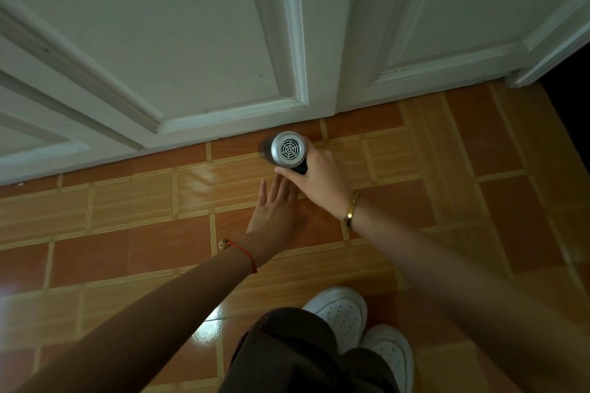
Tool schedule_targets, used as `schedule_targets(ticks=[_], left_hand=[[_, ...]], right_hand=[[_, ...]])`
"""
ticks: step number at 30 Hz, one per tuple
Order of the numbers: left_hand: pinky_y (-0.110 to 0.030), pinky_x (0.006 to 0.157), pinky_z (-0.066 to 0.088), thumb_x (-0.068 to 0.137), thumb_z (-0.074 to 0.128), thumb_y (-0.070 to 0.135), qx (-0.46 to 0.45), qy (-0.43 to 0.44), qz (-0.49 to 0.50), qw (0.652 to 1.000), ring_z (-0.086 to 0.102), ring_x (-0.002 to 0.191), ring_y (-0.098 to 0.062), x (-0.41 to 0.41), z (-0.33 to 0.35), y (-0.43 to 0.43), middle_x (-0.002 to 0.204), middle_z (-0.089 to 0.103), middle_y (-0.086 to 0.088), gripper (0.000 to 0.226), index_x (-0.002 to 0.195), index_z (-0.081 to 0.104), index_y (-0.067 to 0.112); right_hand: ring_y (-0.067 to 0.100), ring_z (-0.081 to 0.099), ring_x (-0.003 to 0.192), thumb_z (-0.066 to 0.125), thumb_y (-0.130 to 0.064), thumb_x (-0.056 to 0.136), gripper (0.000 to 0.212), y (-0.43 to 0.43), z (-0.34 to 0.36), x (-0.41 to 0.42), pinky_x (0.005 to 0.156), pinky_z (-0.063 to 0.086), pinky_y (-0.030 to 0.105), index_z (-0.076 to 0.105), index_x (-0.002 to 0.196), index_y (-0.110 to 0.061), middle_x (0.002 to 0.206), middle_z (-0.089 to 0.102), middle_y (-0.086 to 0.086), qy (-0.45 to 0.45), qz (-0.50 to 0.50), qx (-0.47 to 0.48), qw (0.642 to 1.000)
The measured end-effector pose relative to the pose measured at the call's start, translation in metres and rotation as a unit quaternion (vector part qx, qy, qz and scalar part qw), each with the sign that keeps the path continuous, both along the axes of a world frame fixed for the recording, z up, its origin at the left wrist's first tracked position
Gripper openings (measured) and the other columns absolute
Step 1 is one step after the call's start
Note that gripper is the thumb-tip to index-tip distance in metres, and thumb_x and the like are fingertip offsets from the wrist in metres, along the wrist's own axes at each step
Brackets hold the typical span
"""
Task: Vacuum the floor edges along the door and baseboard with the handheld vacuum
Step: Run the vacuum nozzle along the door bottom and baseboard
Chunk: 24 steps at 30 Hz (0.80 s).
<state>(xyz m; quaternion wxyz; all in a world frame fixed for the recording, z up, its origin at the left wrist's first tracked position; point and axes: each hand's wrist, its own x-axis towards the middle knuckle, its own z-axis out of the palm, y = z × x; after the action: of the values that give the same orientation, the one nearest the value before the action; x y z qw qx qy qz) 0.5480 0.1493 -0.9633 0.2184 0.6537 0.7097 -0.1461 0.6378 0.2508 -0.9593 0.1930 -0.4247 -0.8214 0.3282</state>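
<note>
The handheld vacuum is a silver cylinder whose round rear vent grille faces me. It points down at the floor edge just below the white double door, near the seam between the two leaves. My right hand is shut on its dark handle; a gold bangle is on that wrist. My left hand is open, fingers straight and together, hovering over the floor just below the vacuum, and it holds nothing. The vacuum's nozzle is hidden behind its body.
The floor is glossy orange-brown tile with pale striped joints. The right door leaf ends at a dark opening at the far right. My white shoes and dark trousers are at the bottom centre.
</note>
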Motion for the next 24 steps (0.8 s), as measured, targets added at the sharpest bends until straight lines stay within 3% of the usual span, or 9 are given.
schedule_targets(ticks=[9,12,17,24], left_hand=[[-0.052,0.123,0.003,0.101,0.04,0.046,0.035,-0.044,-0.025,0.998,-0.011,0.153,-0.03,0.021,-0.008,0.021,0.166,-0.011,-0.011,0.083,0.156,-0.01,0.008],[-0.052,0.124,0.001,0.1,0.044,0.042,0.051,-0.054,-0.043,0.996,-0.009,0.153,-0.03,0.032,-0.013,0.034,0.165,-0.013,-0.01,0.083,0.156,-0.009,0.01],[-0.051,0.123,-0.003,0.098,0.047,0.049,0.073,-0.05,-0.064,0.994,-0.01,0.153,-0.028,0.052,-0.019,0.061,0.166,-0.013,-0.006,0.089,0.156,-0.01,0.014],[-0.053,0.123,-0.001,0.099,0.045,0.05,0.074,-0.061,-0.096,0.991,-0.012,0.153,-0.028,0.083,-0.024,0.1,0.166,-0.014,-0.006,0.086,0.156,-0.009,0.014]], right_hand=[[0.014,0.067,0.099,0.07,-0.055,0.08,0.062,0.037,-0.008,0.058,0.078,0.059,0.034,0.055,0.127,-0.017,0.112,0.071,-0.002,0.021,-0.098,-0.006,0.995],[0.013,0.067,0.099,0.072,-0.053,0.079,0.062,0.051,-0.009,0.084,0.079,0.057,0.027,0.058,0.123,-0.012,0.111,0.071,-0.001,0.029,-0.149,-0.008,0.988],[0.008,0.065,0.097,0.074,-0.05,0.078,0.061,0.068,-0.007,0.123,0.069,0.042,0.001,0.059,0.122,-0.01,0.11,0.07,-0.001,0.06,-0.239,-0.021,0.969],[0.007,0.063,0.092,0.074,-0.052,0.077,0.057,0.091,-0.002,0.164,0.065,0.041,0.002,0.063,0.117,-0.013,0.105,0.071,-0.002,0.046,-0.26,-0.04,0.964]])
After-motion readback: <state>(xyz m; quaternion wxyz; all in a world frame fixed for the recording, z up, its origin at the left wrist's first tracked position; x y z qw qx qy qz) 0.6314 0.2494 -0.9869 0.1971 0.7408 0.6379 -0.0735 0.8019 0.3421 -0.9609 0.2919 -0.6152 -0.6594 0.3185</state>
